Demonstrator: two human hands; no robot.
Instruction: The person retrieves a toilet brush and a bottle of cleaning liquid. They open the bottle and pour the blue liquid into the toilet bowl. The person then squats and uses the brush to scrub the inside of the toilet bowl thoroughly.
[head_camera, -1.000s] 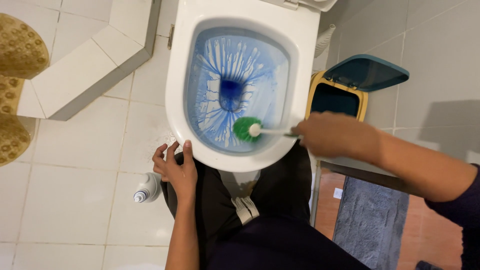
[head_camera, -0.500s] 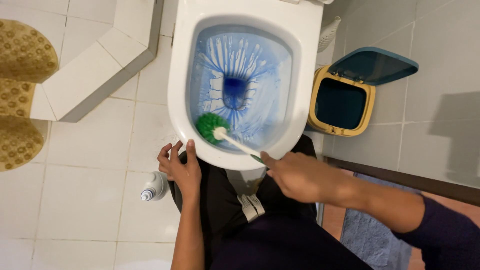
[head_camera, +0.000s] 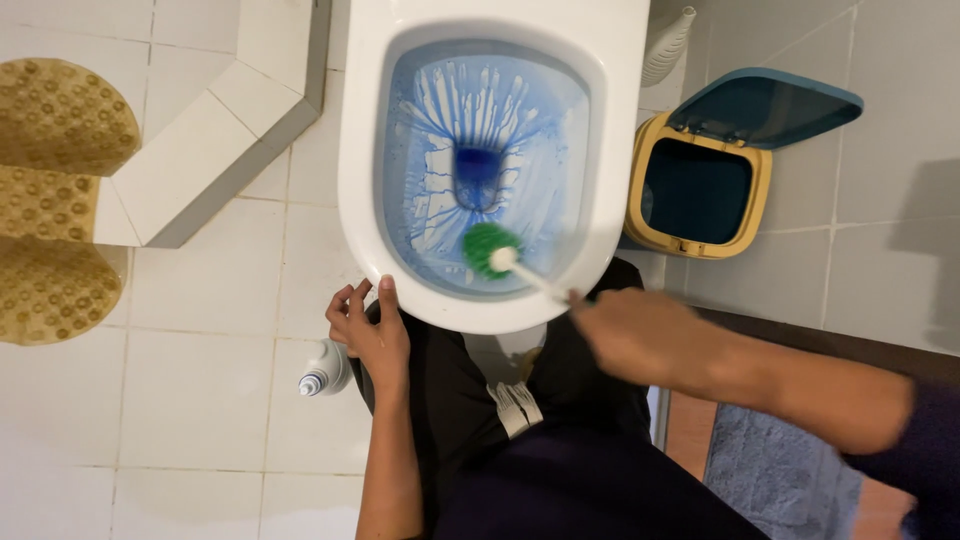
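The right hand (head_camera: 640, 335) is closed around the white handle of a toilet brush (head_camera: 505, 258), and the fingers are pressed together on it in a fist; the hand is blurred, so I cannot tell how each single finger lies. The handle comes out of the fist on the side of the bowl and goes up and to the left, over the front rim of the white toilet bowl (head_camera: 360, 200). The green bristle head of the brush is inside the bowl, on the lower front wall, just below the dark blue water at the drain and a little to the right of the middle. So the head is well apart from the fingers, and only the far end of the handle is in the grip. Blue cleaner runs in streaks down the inner wall all around the drain. The left hand (head_camera: 372, 335) rests at the front left edge of the bowl, with the thumb up against the rim and the other fingers bent and loosely curled, holding nothing. Just beside this hand, on the white floor tiles, a white bottle (head_camera: 322, 373) with a striped cap lies on its side. To the right of the bowl stands a small yellow waste bin (head_camera: 700, 195) with its teal lid (head_camera: 765, 105) open. A golden bath mat (head_camera: 55, 200) lies at the left edge.
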